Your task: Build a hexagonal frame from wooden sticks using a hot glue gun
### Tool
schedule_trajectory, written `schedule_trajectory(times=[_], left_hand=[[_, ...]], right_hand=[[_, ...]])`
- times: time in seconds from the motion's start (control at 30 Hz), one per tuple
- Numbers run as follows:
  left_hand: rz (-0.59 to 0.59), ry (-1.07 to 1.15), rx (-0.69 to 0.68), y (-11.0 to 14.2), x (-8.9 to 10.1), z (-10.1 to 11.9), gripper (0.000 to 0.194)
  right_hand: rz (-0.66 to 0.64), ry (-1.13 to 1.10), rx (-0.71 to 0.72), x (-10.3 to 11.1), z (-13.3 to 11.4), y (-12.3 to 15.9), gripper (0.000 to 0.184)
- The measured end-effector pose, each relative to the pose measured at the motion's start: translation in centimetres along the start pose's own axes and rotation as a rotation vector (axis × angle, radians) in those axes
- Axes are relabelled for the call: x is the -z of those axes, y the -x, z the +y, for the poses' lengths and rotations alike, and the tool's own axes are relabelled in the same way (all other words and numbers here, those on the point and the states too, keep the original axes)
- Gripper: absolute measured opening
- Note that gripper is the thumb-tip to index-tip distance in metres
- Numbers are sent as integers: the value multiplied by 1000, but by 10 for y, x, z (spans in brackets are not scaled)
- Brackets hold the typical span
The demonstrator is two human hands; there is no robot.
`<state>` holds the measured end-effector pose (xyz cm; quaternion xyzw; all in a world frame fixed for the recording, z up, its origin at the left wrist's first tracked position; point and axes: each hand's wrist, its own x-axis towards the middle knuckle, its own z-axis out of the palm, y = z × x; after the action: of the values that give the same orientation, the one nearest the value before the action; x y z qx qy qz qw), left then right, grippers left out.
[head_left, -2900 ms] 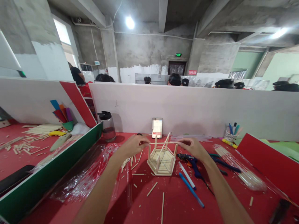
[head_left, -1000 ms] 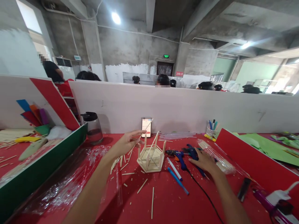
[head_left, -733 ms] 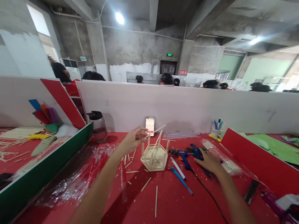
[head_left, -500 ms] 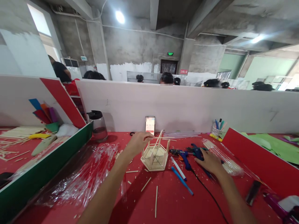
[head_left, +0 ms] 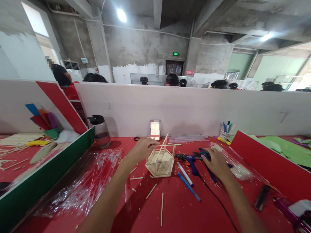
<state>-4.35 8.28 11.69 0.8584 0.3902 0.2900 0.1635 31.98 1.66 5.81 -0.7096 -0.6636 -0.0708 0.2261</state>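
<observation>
Nearest, a loose stick (head_left: 162, 209) lay on the red table (head_left: 194, 216), pointing away from the person, with short offcuts scattered beyond it. A white pen (head_left: 185, 174) and a blue pen (head_left: 189, 186) rested side by side, slanting, to the right. Between the hands, on the table, stood the frame (head_left: 160, 173) — a many-sided base of sticks with thin posts rising from it. It looked very light, dry and stiff, yet fragile at the joints; the low, layered base seemed the safer place to take hold, since a post might snap off under a squeeze. The left hand (head_left: 142, 150) hung at the frame's far left corner, wrist bent inward, fingers drawn narrow; whether they pinched a stick could not be told. The right hand (head_left: 216, 161) lay palm down over the pliers (head_left: 211, 173), fingers loosely curled — how firmly was unclear. Just left of the pliers was the glue gun (head_left: 193, 168). Farther off, a phone (head_left: 155, 131) leaned against the white board (head_left: 194, 106).
</observation>
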Motion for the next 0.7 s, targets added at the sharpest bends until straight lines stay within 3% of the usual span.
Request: schedule_trajectory(times=[0.07,0.17,0.3,0.47,0.7], left_hand=[[3,16,7,1,1,4,27],[-5,14,-8,1,1,7,25],[24,-10,-31,1,-1,2,25],[42,9,-17,3,-2,-6,23],[23,92,25,8,1,-10,27]], right_hand=[[75,-246,77,10,-24,-3,33],[-7,-590,169,22,-64,-14,33],[-98,-706,297,21,-99,-36,27],[-74,-707,315,6,-107,-53,23],[-140,-691,326,-2,-106,-55,24]])
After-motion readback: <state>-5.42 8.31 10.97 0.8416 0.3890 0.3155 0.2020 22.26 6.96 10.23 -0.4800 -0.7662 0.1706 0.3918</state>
